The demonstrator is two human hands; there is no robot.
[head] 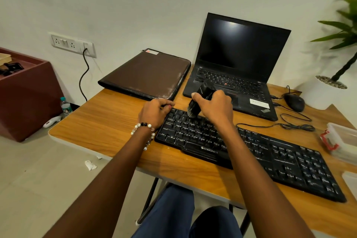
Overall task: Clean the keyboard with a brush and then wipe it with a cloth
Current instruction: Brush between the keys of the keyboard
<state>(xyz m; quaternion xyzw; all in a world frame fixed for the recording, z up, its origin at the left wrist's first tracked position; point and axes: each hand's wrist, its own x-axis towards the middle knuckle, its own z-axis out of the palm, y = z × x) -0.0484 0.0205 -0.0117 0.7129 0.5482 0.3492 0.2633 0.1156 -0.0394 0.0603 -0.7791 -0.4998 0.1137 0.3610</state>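
A black keyboard (270, 156) lies slantwise on the wooden table (96, 127), running from the middle toward the right front. My right hand (214, 108) grips a black brush (199, 102) whose bristles touch the keys at the keyboard's far left top rows. My left hand (154, 112), with a bead bracelet at the wrist, is curled on the keyboard's far left corner. No cloth can be seen.
An open black laptop (237, 67) stands behind the keyboard, a brown folder (146, 73) to its left. A mouse (294, 102) and coiled cable (297, 126) lie at the right, beside a clear plastic box (342, 141) and a potted plant (332, 83).
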